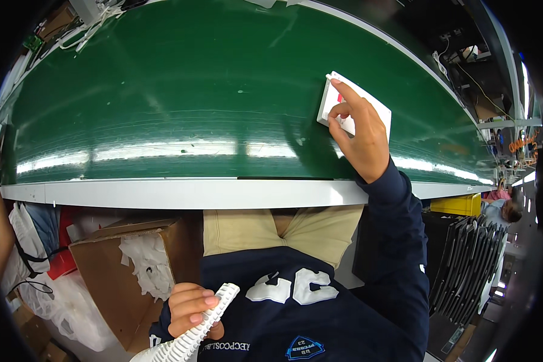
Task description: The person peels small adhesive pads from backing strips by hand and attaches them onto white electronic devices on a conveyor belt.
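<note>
My left hand, low in front of my body, is wrapped round a long stack of white ribbed plastic pieces. The stack slants from the lower edge up to the right, and its upper end sticks out past my fingers. Over the green work surface, my right hand is on a flat white box with a small red mark. Its index finger reaches to the box's far left corner. The thumb and a curled finger meet in a pinch; anything between them is too small to make out.
A pale metal edge borders the work surface on my side. Below it at left stand an open cardboard box with white pieces and a clear plastic bag. Black trays and a yellow bin are at right. Another person's arm shows far left.
</note>
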Action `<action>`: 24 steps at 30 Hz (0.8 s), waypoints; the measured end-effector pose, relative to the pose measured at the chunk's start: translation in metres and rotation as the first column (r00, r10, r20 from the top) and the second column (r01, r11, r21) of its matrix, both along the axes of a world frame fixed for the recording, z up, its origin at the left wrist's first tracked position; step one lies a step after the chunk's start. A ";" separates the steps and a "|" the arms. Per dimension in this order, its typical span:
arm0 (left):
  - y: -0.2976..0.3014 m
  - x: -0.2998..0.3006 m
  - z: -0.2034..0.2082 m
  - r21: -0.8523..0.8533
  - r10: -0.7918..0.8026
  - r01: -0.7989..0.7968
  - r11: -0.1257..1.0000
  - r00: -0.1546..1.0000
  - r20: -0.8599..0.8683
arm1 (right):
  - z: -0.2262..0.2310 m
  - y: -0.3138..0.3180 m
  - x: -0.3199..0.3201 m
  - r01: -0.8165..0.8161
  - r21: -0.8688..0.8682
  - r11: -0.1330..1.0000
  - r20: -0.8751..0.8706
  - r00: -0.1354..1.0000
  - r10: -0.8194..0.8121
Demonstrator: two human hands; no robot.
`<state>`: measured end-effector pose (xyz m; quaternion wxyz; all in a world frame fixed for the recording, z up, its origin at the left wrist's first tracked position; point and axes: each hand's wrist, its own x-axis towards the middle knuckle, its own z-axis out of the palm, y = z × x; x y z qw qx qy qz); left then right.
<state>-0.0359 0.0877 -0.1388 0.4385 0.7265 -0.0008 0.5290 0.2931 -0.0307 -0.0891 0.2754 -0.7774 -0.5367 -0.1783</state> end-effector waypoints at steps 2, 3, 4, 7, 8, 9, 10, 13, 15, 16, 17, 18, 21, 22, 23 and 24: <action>0.000 -0.002 -0.001 -0.004 0.020 -0.020 1.000 1.000 0.005 | 0.000 0.002 -0.003 -0.013 -0.004 1.000 0.023 1.000 0.013; 0.000 -0.002 -0.002 -0.006 0.023 -0.023 1.000 1.000 0.005 | 0.000 0.003 -0.004 -0.026 -0.008 1.000 0.047 0.999 0.026; 0.000 -0.002 -0.002 -0.008 0.028 -0.028 1.000 1.000 0.002 | -0.001 0.004 -0.004 -0.029 -0.011 1.000 0.046 0.998 0.029; 0.000 0.000 -0.003 -0.014 0.026 -0.026 1.000 1.000 0.005 | -0.003 0.004 -0.002 -0.019 -0.024 1.000 0.065 0.998 0.021; 0.000 -0.001 -0.003 -0.015 0.030 -0.030 0.999 0.999 0.011 | -0.002 0.007 -0.003 -0.006 0.017 1.000 0.044 0.999 0.005; 0.001 -0.002 -0.004 -0.018 0.034 -0.034 0.999 0.999 0.009 | -0.002 0.009 -0.003 0.009 0.057 0.998 0.024 1.000 -0.010; 0.002 -0.002 -0.005 -0.011 0.033 -0.033 0.999 0.999 0.011 | -0.003 0.011 -0.004 0.005 0.054 0.999 0.022 1.000 -0.006; 0.003 0.000 -0.005 -0.009 0.019 -0.019 1.000 1.000 0.013 | -0.004 0.012 -0.004 0.000 0.063 0.998 0.007 1.000 0.000; 0.004 -0.001 -0.005 -0.013 0.023 -0.023 1.000 1.000 0.011 | -0.008 0.015 -0.004 -0.001 0.035 0.999 0.083 0.997 -0.002; 0.004 -0.001 -0.006 -0.017 0.020 -0.020 1.000 1.000 0.010 | -0.008 0.016 -0.004 -0.007 0.031 0.999 0.083 0.997 0.004; 0.005 -0.001 -0.007 -0.022 0.013 -0.013 1.000 1.000 0.009 | -0.007 0.016 -0.004 -0.015 0.004 1.000 0.132 0.991 0.015; 0.006 -0.001 -0.007 -0.029 0.014 -0.014 0.999 1.000 0.010 | -0.006 0.017 -0.005 -0.024 -0.025 0.999 0.179 0.983 0.028; 0.008 -0.003 -0.007 -0.033 0.013 -0.013 0.999 1.000 0.000 | -0.002 0.021 -0.011 -0.034 -0.133 0.991 0.328 0.942 0.076; 0.009 -0.002 -0.006 -0.034 0.010 -0.010 0.999 1.000 0.001 | -0.001 0.024 -0.011 -0.038 -0.136 0.990 0.326 0.942 0.081; 0.009 -0.003 -0.006 -0.037 0.007 -0.007 0.999 1.000 0.001 | -0.001 0.026 -0.012 -0.045 -0.125 0.991 0.300 0.951 0.081; 0.009 -0.003 -0.006 -0.044 0.011 -0.011 0.999 1.000 -0.001 | -0.001 0.028 -0.013 -0.050 -0.115 0.992 0.272 0.959 0.080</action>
